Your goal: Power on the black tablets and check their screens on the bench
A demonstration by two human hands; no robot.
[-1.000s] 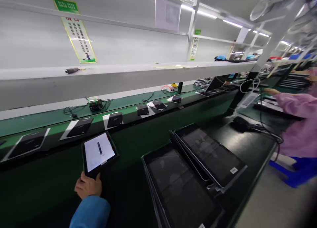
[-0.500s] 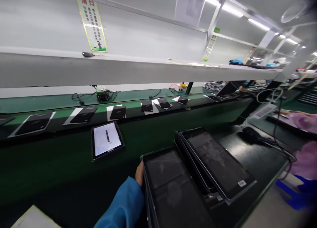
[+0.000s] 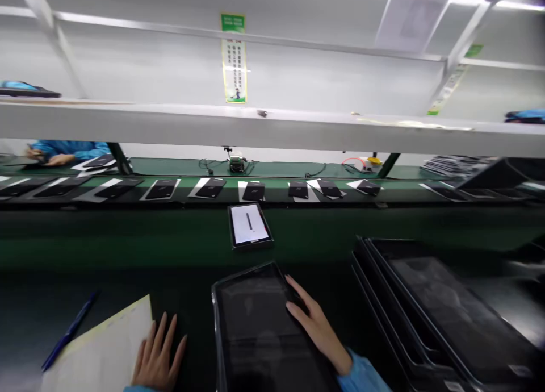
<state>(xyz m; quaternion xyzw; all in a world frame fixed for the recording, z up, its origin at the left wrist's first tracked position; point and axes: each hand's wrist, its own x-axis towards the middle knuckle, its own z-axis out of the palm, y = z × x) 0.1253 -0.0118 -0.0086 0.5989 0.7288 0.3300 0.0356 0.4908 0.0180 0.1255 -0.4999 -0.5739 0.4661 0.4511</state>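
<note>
My left hand (image 3: 158, 355) lies flat and open on the dark bench, its fingers spread at the right edge of a sheet of paper (image 3: 100, 355). My right hand (image 3: 315, 322) rests open on the right side of a black tray (image 3: 251, 324) right in front of me, fingers stretched along its rim. A tablet with a lit white screen (image 3: 249, 225) lies on the green surface just beyond the tray, untouched by either hand.
A stack of black trays (image 3: 443, 307) sits to the right. A blue pen (image 3: 70, 329) lies left of the paper. Several dark devices on white sheets (image 3: 255, 190) line the green conveyor. Another person's blue sleeves (image 3: 68, 151) work at far left under the white shelf (image 3: 272, 128).
My view has swung left. The left hand let go of the lit tablet and now lies by the paper. The right hand has come onto the black tray.
</note>
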